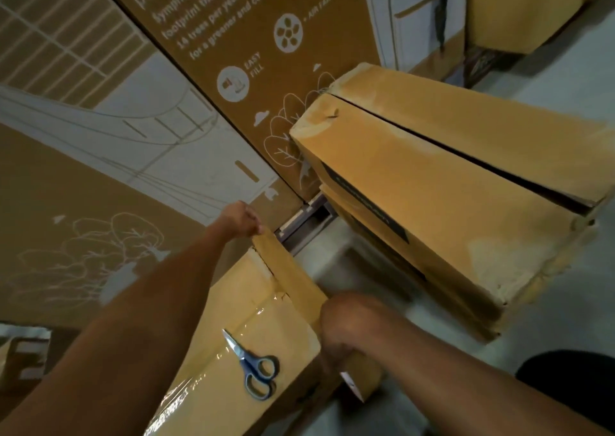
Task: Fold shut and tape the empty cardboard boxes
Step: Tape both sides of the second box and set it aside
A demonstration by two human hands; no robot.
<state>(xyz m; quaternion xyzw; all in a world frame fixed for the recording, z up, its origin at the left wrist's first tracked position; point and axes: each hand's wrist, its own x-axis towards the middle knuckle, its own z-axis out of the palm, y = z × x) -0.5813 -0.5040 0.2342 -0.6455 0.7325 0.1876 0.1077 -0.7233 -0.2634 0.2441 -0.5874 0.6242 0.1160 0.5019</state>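
A cardboard box (233,306) lies in front of me, its top seam covered with shiny clear tape. A brown strip of tape (289,269) runs over the box's far right edge. My left hand (244,219) pinches the far end of that strip at the box's far corner. My right hand (336,329) grips the tape roll (364,380) low beside the box's right side, blurred. Grey-handled scissors (254,367) lie on top of the box. Another cardboard box (432,182) with folded flaps and an untaped seam sits to the right.
A tall printed carton (233,36) with white drawings and text stands behind the boxes. More cartons (519,6) stand at the far right. A second flat box (416,269) lies under the right box. The floor (549,322) is pale.
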